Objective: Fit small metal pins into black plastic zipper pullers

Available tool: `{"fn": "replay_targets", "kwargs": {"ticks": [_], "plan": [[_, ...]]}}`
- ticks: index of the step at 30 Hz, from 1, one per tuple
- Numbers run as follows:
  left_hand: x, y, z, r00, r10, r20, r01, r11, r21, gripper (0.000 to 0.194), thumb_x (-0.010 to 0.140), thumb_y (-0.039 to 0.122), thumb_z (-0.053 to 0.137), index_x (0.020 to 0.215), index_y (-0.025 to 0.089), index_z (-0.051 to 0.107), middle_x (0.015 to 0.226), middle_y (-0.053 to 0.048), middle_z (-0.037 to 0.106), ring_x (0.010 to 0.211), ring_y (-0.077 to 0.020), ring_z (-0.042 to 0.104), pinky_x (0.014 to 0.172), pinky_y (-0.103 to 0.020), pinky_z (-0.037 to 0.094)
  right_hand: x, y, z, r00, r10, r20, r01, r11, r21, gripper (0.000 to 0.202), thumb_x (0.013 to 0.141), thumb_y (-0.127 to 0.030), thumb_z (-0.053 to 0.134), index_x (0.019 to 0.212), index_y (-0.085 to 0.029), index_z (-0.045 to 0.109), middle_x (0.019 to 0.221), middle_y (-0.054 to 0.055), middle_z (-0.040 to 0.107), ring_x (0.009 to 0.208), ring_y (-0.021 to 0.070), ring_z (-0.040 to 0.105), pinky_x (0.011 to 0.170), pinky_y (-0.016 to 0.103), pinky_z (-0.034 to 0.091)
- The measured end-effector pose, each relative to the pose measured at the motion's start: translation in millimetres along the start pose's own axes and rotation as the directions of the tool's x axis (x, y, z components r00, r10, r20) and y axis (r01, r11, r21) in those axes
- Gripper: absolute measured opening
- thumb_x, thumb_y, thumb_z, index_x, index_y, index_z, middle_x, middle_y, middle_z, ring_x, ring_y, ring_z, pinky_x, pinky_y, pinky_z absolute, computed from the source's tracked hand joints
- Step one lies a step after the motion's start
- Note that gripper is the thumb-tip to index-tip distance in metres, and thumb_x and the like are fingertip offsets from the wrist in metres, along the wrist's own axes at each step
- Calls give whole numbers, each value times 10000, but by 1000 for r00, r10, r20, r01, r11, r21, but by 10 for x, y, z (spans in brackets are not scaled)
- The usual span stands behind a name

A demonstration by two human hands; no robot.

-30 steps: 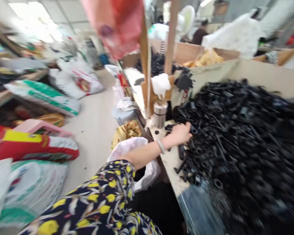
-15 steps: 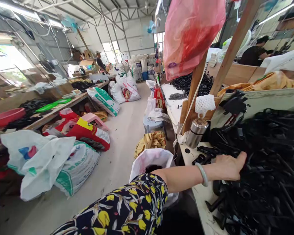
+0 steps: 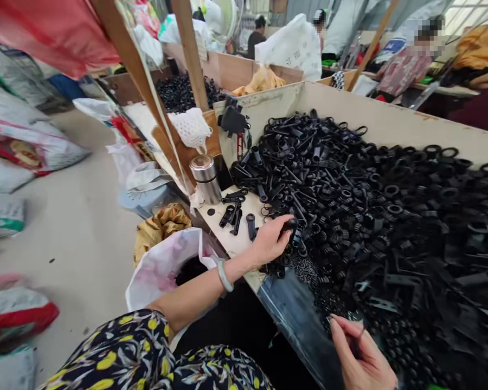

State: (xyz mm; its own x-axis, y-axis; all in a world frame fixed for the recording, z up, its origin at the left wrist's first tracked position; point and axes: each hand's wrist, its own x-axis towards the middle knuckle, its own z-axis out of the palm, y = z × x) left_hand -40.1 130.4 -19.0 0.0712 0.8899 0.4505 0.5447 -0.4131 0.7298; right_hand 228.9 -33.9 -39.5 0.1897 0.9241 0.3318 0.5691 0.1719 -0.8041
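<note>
My left hand (image 3: pixel 271 238), with a pale bangle (image 3: pixel 224 276) on its wrist, reaches over the near left edge of a large heap of black plastic parts (image 3: pixel 341 200). Its fingers curl around a dark piece whose shape is mostly hidden. Lower right, my right hand (image 3: pixel 364 352) has thumb and fingers drawn together above small black pieces (image 3: pixel 402 346); what is between them, if anything, is too small to make out. Several black lever-like parts (image 3: pixel 233 214) lie apart on the pale tabletop, left of my left hand. A short black tube (image 3: pixel 251 225) stands close to that hand.
A steel flask (image 3: pixel 205 179) stands at the table's left corner, by a wooden post (image 3: pixel 146 81). Below the edge is an open white sack (image 3: pixel 158 265) with dark contents. A low pale board (image 3: pixel 390 116) borders the heap. Other people sit further back.
The view has swung right and down towards the black heap. My right hand has come into view. My left hand, earlier reaching over the heap, now curls round a dark piece.
</note>
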Motion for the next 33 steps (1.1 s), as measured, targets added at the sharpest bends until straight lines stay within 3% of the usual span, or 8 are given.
{"fn": "replay_targets", "kwargs": {"ticks": [3, 7, 12, 14, 18, 25, 30, 33], "plan": [[23, 9, 20, 981, 164, 104, -169, 985, 41, 387, 988, 215, 516, 1369, 197, 580, 1349, -110, 701, 1187, -232, 673, 1018, -404, 485, 24, -8, 21, 999, 13, 39, -13, 1000, 3, 262, 873, -463, 760, 938, -211, 790, 838, 37, 745, 646, 160, 634, 628, 259, 520], [96, 52, -22, 972, 158, 174, -179, 977, 114, 354, 984, 248, 554, 1325, 230, 645, 1405, -100, 679, 1179, -244, 644, 1059, -466, 397, 6, 18, 24, 999, 9, 53, -9, 1000, -5, 228, 883, -436, 750, 945, -219, 785, 842, 38, 735, 643, 159, 603, 607, 259, 498], [260, 35, -201, 946, 214, 244, -214, 976, -24, 709, 871, 265, 610, 1559, 272, 433, 1626, -88, 455, 1421, -298, 429, 1160, -503, 326, 40, -47, 24, 999, -17, 48, 17, 1000, -6, 197, 889, -411, 746, 940, -223, 778, 818, 22, 716, 631, 142, 589, 613, 246, 491], [418, -97, -368, 953, 237, 186, -241, 971, -2, 642, 908, 210, 518, 1546, 245, 447, 1597, -97, 482, 1421, -273, 435, 1169, -485, 335, 61, -94, 19, 999, -26, 45, 27, 1000, -12, 186, 890, -401, 748, 946, -225, 775, 806, 14, 703, 613, 131, 573, 614, 241, 488], [792, -549, -744, 975, 138, 173, -208, 839, 503, 543, 870, 40, 457, 1354, 212, 633, 1480, -121, 571, 1397, -325, 417, 1134, -568, 315, 93, -177, 22, 999, -38, 31, 38, 999, -5, 164, 898, -378, 743, 935, -220, 775, 782, 8, 684, 599, 123, 553, 583, 235, 474], [989, -1002, -867, 906, 221, 362, -389, 772, 502, 300, 943, 120, 546, 1156, 237, 722, 1486, -116, 587, 1438, -349, 394, 1183, -623, 168, 107, -229, 72, 999, -26, 46, 25, 1000, 15, 141, 915, -341, 732, 949, -210, 768, 767, 2, 658, 586, 114, 524, 544, 228, 448], [1164, -975, -860, 922, 279, 268, -364, 860, 357, 183, 958, 262, 614, 1114, 231, 704, 1314, -93, 708, 1364, -284, 500, 1226, -563, 206, 104, -237, 57, 999, -8, 51, 8, 1000, 2, 136, 915, -327, 733, 961, -205, 771, 770, 2, 646, 592, 115, 512, 545, 238, 434], [1210, -731, -905, 955, 246, 168, -289, 901, 323, 243, 1009, 346, 541, 1170, 194, 642, 1229, -123, 721, 1262, -264, 581, 1163, -511, 351, 98, -247, 59, 999, -2, 53, 1, 1000, 13, 120, 914, -311, 732, 960, -208, 772, 754, 0, 636, 600, 123, 513, 556, 253, 427]]}}
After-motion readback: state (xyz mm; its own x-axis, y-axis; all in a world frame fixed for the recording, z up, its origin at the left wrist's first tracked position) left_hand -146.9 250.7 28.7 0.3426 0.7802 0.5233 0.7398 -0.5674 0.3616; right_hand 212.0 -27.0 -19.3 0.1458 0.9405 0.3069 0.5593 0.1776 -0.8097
